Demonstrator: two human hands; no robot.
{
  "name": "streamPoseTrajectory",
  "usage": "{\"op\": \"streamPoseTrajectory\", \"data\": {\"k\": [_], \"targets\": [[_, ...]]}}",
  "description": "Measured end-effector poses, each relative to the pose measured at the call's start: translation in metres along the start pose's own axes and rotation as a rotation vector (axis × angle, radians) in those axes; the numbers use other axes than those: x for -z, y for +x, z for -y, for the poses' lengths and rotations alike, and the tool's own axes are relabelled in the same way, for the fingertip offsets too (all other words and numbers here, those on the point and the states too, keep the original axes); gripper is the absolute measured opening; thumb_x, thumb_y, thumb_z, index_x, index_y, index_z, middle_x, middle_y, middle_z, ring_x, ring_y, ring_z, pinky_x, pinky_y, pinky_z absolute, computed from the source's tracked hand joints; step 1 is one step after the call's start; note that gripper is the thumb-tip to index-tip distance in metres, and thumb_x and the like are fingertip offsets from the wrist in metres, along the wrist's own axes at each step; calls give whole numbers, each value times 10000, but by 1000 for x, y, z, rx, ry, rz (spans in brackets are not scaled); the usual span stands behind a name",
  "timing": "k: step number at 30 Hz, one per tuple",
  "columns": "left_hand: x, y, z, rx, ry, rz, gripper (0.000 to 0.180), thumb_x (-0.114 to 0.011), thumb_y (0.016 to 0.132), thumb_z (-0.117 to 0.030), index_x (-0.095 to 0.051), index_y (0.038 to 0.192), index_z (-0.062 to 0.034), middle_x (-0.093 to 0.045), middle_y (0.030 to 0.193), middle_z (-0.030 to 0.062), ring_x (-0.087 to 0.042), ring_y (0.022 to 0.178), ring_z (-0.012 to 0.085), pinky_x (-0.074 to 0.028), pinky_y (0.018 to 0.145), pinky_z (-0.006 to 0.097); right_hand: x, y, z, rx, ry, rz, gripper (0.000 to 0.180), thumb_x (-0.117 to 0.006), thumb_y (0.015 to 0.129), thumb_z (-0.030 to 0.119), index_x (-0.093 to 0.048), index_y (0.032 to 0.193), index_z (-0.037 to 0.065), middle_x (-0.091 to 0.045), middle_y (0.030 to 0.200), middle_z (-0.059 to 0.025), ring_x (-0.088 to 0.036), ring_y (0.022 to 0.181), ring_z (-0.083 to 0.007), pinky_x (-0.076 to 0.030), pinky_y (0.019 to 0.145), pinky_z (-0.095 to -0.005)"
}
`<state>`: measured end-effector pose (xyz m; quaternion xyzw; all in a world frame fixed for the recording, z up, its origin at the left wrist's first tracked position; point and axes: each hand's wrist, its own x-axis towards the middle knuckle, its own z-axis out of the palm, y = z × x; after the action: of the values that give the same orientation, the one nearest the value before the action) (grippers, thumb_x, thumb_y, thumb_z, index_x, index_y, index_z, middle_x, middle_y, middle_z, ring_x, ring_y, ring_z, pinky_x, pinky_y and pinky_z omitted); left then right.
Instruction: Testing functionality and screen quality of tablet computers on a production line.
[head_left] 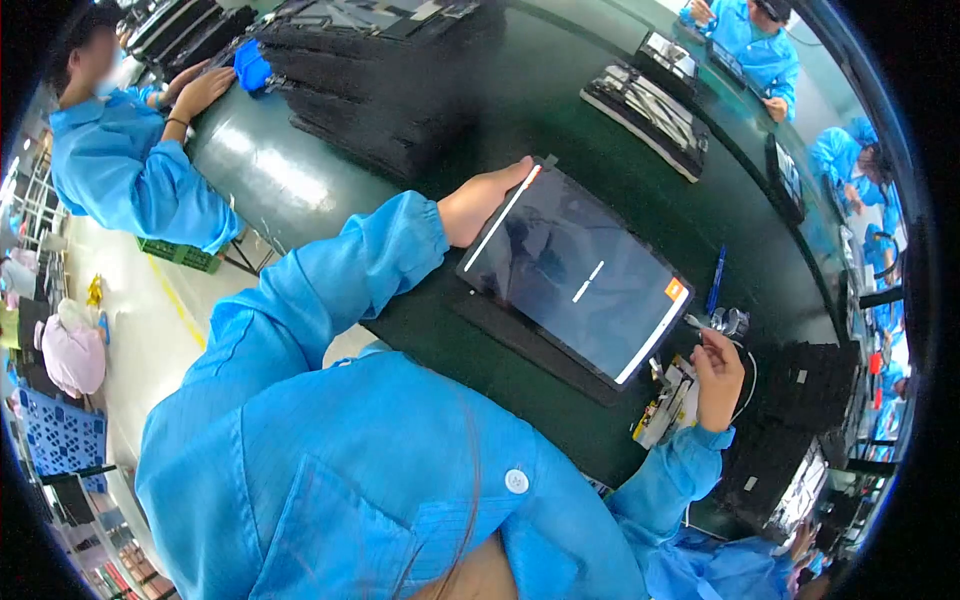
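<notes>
My left hand (478, 207) grips the left edge of a tablet (560, 265), its thumb near the upper corner. The tablet's dark screen is lit, with white strips along two ends, a short white bar in the middle and an orange patch near the right corner. My right hand (718, 378) is closed in a pinch just off the tablet's right end. From its fingertips a small plug (693, 321) points at that end; I cannot tell whether they touch. A thin white cable (752, 385) curves beside this hand. Under the tablet lies a dark flat slab (510, 335).
A blue pen (716, 280) and a shiny metallic object (732, 321) lie right of the tablet. Black stacks stand at the back (370, 90) and right (800, 400). A tray of parts (650, 115) sits farther off. Co-workers in blue sit left and far right.
</notes>
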<state>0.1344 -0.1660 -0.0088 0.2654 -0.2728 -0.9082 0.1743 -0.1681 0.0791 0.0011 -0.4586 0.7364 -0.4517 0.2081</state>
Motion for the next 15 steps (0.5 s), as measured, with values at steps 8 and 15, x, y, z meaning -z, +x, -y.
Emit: {"op": "streamPoseTrajectory", "data": {"k": [8,15], "targets": [[4,11,3,-170,236,-106,579,-253,901,-514,-501,1117,-38,-553,1103,119,-535,987,220,-415,883,364,-16,-2,12,-57,58,212,177,-605,768,22,-612,944,1,-584,873,-42,-536,736,-79,-432,624,-202],[-16,1,2,-138,288,-199,582,-258,897,-522,-501,1126,-45,-565,1071,115,-549,946,216,-427,858,358,-19,-2,13,-71,98,150,102,-639,704,-9,-561,770,-6,-587,752,-39,-544,675,-81,-436,606,-209]]}}
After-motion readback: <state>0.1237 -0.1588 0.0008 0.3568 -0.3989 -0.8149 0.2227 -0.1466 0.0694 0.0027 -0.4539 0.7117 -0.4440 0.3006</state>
